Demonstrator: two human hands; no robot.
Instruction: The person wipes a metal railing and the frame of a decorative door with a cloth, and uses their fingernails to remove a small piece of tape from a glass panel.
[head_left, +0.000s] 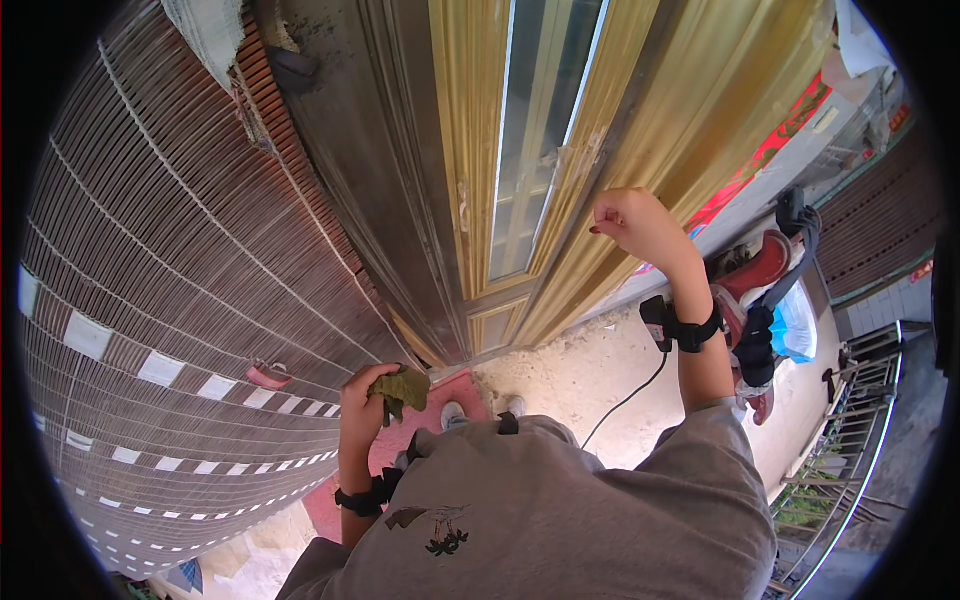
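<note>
In my left hand (362, 405) is a crumpled olive-green cloth (403, 391), hanging out past the fingers. A brown slatted roll-up blind (225, 225) with pale cords spreads right beside that hand. My right hand (634, 221) is raised, with its fingers curled in and nothing visible in them. It is in front of the gold-coloured door frame (600, 247); whether it touches the frame cannot be told. Between the hands stands a gold-coloured door (471, 187) with a tall narrow glass panel (536, 142).
Underfoot are a red mat (457, 390) and a pale floor (570, 375). On the right are a cluttered pile of items with a red seat-like piece (761, 266), a blue-and-white bag (795, 322) and a metal railing (862, 442). A cable (630, 397) runs from the right wrist device (660, 322).
</note>
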